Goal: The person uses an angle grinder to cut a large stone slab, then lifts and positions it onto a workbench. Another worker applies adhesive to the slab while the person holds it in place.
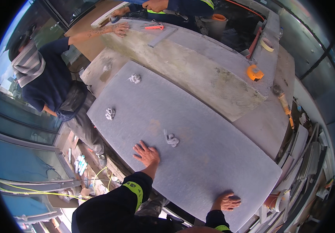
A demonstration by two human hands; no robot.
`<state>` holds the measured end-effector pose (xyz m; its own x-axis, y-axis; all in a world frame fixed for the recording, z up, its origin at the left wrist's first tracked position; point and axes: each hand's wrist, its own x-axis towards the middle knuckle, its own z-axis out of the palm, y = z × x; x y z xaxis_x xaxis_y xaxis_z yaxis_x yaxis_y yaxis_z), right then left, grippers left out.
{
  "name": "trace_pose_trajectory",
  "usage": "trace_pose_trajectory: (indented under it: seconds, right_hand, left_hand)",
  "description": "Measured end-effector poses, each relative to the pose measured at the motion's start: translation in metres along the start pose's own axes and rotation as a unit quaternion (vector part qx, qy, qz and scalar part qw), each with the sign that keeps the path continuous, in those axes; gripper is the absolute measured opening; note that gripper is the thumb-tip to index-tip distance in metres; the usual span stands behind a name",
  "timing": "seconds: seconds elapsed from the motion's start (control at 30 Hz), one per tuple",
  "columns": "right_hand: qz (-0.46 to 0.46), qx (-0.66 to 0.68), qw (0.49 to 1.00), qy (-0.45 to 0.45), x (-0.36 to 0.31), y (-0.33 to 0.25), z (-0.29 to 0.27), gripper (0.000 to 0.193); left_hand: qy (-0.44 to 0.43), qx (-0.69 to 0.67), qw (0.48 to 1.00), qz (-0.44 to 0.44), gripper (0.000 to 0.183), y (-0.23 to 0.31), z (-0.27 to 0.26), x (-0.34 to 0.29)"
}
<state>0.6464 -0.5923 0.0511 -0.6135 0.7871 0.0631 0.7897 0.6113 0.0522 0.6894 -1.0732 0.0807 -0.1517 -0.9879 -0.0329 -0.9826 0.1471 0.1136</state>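
Note:
A large grey stone slab [198, 171] lies flat before me. My left hand [148, 153] is open, its palm flat on the slab's near left part with the fingers spread. Farther right, my right hand [228, 202] also rests open on the slab close to its near right edge. Just beyond my left hand is a squiggle of pale grey paste [171, 139]. Two more dabs sit toward the far left, a nearer clump of paste [110, 113] and a farther clump of paste [135, 78]. Neither hand holds anything.
Behind the slab runs a raised concrete ledge [183, 66], bearing an orange tape measure [255, 73], a tape roll [267, 44] and a metal square [162, 37]. A co-worker [47, 77] at left touches the ledge; another person [175, 11] works beyond. Stacked strips [297, 155] lie right.

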Motion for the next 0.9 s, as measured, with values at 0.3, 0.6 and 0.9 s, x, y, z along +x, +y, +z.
trace_pose_trajectory:
  seconds: [0.3, 0.6, 0.9]
  right_hand:
    - [0.000, -0.020, 1.000, 0.000, 0.003, 0.003, 0.006, 0.096]
    - [0.003, -0.023, 1.000, -0.008, 0.000, 0.000, 0.000, 0.096]
    - [0.007, -0.022, 1.000, -0.016, 0.003, 0.001, 0.003, 0.096]
  left_hand:
    - [-0.011, -0.009, 1.000, 0.001, 0.078, 0.000, -0.002, 0.000]
    - [-0.029, -0.014, 0.999, -0.007, 0.078, 0.003, -0.011, -0.001]
    - [-0.009, -0.016, 1.000, -0.001, 0.076, 0.000, -0.004, -0.001]
